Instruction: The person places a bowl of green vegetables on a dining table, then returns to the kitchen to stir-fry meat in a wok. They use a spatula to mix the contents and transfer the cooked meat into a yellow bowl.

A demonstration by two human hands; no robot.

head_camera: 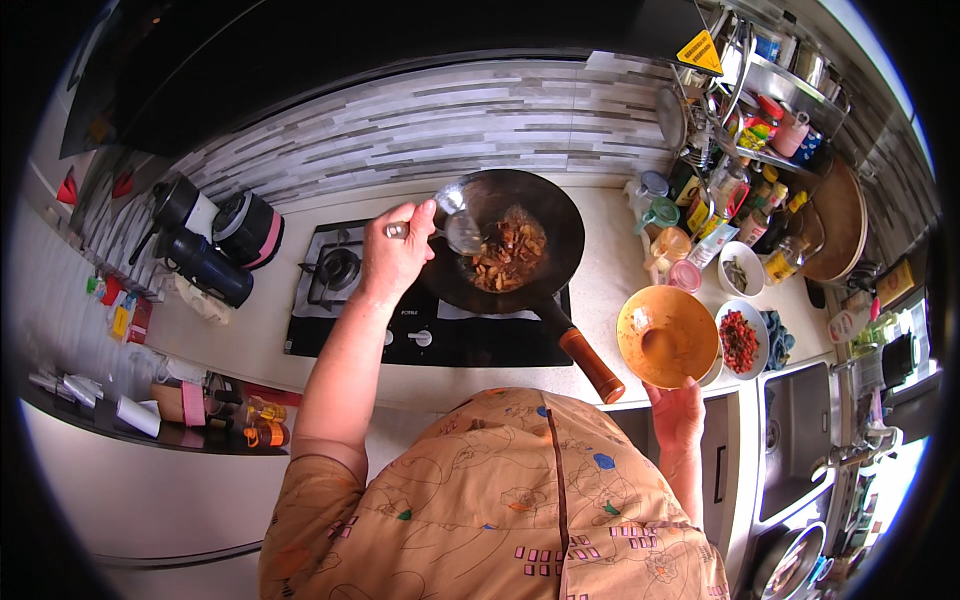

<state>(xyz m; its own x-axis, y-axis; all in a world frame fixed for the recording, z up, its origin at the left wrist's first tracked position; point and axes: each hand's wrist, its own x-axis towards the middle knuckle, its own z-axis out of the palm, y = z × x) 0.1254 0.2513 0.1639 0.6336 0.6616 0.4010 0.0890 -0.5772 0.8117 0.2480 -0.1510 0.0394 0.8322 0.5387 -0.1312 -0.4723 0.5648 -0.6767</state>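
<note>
My left hand (397,251) grips the handle of a metal ladle (462,231), whose bowl is over the left side of a dark wok (551,202). Brown sliced food (510,251) lies in sauce at the bottom of the wok. The wok sits on a black gas hob (480,345), its wooden handle (589,364) pointing towards me at the right. With my right hand (677,412) I hold an orange bowl (667,330) by its near rim. Its inside shows reddish smears and no food.
Right of the orange bowl stand a white bowl of chopped red peppers (739,341) and a small white bowl (741,270). Bottles (731,184) and jars crowd the back right corner. A sink (795,442) lies right. A rice cooker (247,229) and a dark flask (206,266) stand left.
</note>
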